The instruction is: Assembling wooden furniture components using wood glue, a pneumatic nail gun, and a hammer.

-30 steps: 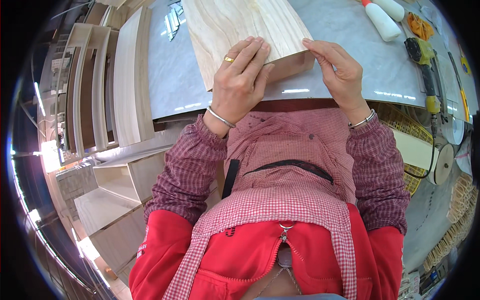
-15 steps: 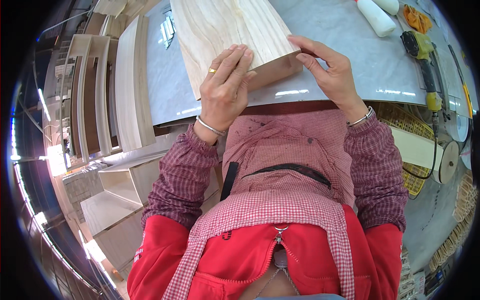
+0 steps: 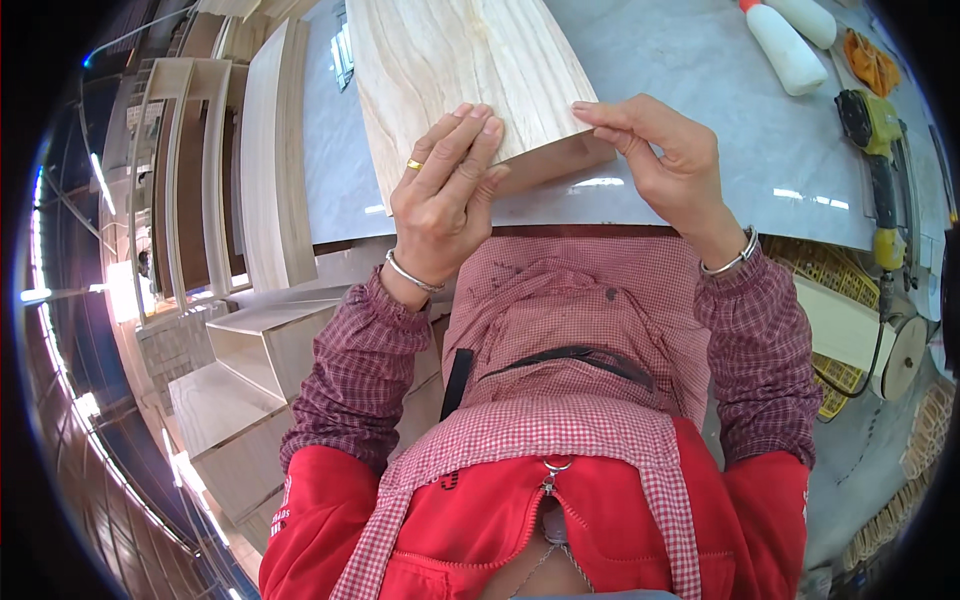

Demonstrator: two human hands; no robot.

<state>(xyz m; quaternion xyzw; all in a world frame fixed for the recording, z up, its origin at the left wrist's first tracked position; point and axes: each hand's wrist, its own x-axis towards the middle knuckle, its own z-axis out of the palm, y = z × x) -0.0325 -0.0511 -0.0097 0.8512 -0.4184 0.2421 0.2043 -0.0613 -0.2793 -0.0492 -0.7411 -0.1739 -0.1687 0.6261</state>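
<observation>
1. Fingers of the left hand lie together, flat on a pale wood panel; the right hand pinches its near corner.
2. The panel rests on one grey worktable.
3. Farther right: one yellow power tool, two white bottles.

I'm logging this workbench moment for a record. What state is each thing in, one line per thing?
Wood panel: lying flat on the grey table, near end at the table's edge.
Left hand: fingers flat on the panel's near end, pressing.
Right hand: fingertips at the panel's near right corner.
White glue bottle: lying on its side, red cap on.
Yellow power tool: resting on the table, untouched, cord attached.
</observation>
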